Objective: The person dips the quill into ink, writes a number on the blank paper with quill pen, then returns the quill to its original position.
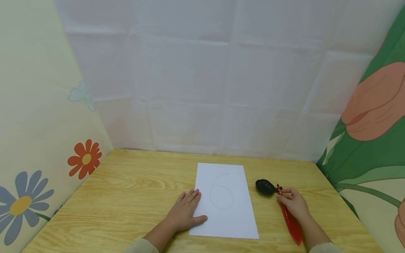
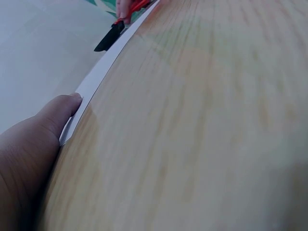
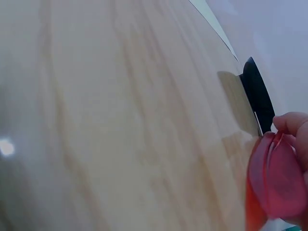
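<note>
A white sheet of paper lies on the table with a thin pencil-like line shaped like a 6 on it. My left hand rests flat across its left edge, fingers spread; in the left wrist view the thumb touches the sheet. To the right of the paper, my right hand pinches a black spoon-shaped thing near its narrow neck, where a shiny red strip joins it. The strip trails toward me under the hand. From the right wrist, the red part looks broad and translucent.
The wood-grain table meets a creased white cloth at the back. Flower-printed cloths hang at the left and right sides.
</note>
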{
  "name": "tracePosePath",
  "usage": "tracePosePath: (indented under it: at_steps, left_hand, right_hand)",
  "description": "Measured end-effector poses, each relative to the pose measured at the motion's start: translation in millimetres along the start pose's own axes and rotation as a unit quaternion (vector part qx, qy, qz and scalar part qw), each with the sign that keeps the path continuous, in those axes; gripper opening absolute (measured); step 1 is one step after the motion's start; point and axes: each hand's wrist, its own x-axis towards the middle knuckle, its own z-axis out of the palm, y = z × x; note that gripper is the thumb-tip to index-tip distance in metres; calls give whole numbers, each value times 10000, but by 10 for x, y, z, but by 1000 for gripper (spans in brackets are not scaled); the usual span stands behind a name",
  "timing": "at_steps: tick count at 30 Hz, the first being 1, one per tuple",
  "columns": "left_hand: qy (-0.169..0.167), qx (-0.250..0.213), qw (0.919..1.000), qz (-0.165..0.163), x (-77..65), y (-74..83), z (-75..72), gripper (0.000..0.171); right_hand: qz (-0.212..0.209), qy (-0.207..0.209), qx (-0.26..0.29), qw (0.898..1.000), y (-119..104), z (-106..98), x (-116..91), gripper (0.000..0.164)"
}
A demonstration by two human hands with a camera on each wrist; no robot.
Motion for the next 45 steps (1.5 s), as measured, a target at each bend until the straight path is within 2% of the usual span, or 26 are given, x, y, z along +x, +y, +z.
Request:
tracePosePath:
  at_steps: [15, 26, 39, 45]
  left_hand:
    - [38, -61, 10000, -9, -4, 8, -10, 93]
    - [49, -37, 10000, -2, 2, -2, 5, 93]
    - [61, -4, 10000, 2, -2, 3, 2, 93]
    - [131, -7, 9999, 86, -10, -1, -7, 92]
  right_hand:
    - [-187, 301, -733, 9967, -31, 45, -9, 37]
    - [-280, 384, -990, 9940, -37, 52, -16, 36]
    - [-170, 398, -840, 9955, -40, 47, -26, 40]
    - [-75, 468, -572, 9972, -100, 41, -51, 40]
